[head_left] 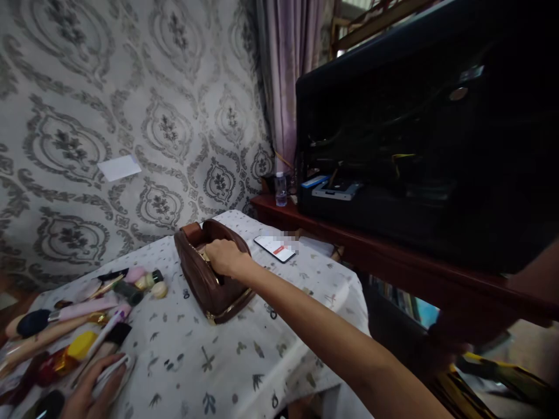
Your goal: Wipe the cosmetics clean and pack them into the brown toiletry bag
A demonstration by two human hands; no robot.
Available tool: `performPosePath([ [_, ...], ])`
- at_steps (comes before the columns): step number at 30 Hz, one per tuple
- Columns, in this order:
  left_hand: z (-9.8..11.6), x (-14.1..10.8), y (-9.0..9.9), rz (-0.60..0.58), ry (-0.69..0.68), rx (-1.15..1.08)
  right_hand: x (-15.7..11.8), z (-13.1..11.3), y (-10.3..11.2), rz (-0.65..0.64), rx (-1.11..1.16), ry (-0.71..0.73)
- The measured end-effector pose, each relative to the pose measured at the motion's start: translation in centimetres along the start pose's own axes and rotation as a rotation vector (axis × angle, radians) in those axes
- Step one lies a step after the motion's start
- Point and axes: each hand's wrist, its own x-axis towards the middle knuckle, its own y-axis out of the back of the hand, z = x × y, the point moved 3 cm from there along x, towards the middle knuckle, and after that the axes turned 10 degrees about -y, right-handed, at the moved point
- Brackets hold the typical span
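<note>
A brown cosmetic bag (194,279) stands unzipped on the patterned white tablecloth (174,361). My right hand (225,257) reaches into its opening with fingers curled; the fingertips, and whatever they hold, are hidden inside. At the lower left, my left hand (94,387) is closed around a white, crumpled-looking cloth or tissue (120,375). Close to that hand lie a bottle with a yellow cap (82,345), a pink tube (87,308), a dark green jar (128,292) and several other cosmetics, crowded together. A small cream-coloured round pot (159,290) sits at the pile's right end.
Right of the bag, a phone (276,249) lies face up with its screen lit. Behind stands a reddish-brown wooden stand (393,250) bearing a large black television-like casing (393,128) and a clear plastic bottle (280,191). The patterned wall (166,122) borders the table's far side.
</note>
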Motion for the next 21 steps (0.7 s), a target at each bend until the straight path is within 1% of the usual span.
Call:
performPosePath([
  [3, 1.6, -0.3, 0.0, 0.015, 0.003, -0.030, -0.8, -0.6, 0.4, 0.127, 0.012, 0.028],
  [6, 3.6, -0.6, 0.1, 0.059, -0.044, -0.056, -1.6, -1.4, 0.0, 0.294, 0.072, 0.081],
  [7, 4.2, -0.7, 0.2, 0.074, -0.053, -0.070, -2.0, -1.7, -0.1, 0.405, 0.126, 0.106],
  [9, 5.1, -0.7, 0.2, 0.061, -0.047, -0.101, -2.7, -2.5, -0.7, 0.647, 0.260, 0.172],
  [10, 5.5, -0.7, 0.2, 0.050, -0.047, -0.112, -3.1, -3.1, -1.2, 0.722, 0.326, 0.230],
  [11, 5.7, -0.7, 0.2, 0.050, -0.049, -0.119, -3.4, -3.8, -1.8, 0.761, 0.385, 0.310],
  [12, 5.9, -0.6, 0.2, 0.053, -0.057, -0.131, -3.6, -4.6, -2.7, 0.750, 0.427, 0.398],
  [13, 6.0, -0.6, 0.3, 0.063, -0.060, -0.128, -3.7, -5.7, -3.6, 0.708, 0.455, 0.487],
  [15, 6.1, -0.5, 0.3, 0.074, -0.071, -0.123, -3.9, -7.9, -6.0, 0.569, 0.492, 0.615],
  [16, 6.1, -0.5, 0.2, 0.077, -0.077, -0.121, -3.8, -9.0, -7.3, 0.484, 0.512, 0.646],
  [19, 6.2, -0.5, 0.2, 0.081, -0.096, -0.122, -3.3, -11.9, -11.7, 0.263, 0.572, 0.617],
  [21, 6.2, -0.6, 0.2, 0.081, -0.107, -0.125, -3.0, -13.2, -14.5, 0.179, 0.624, 0.579],
])
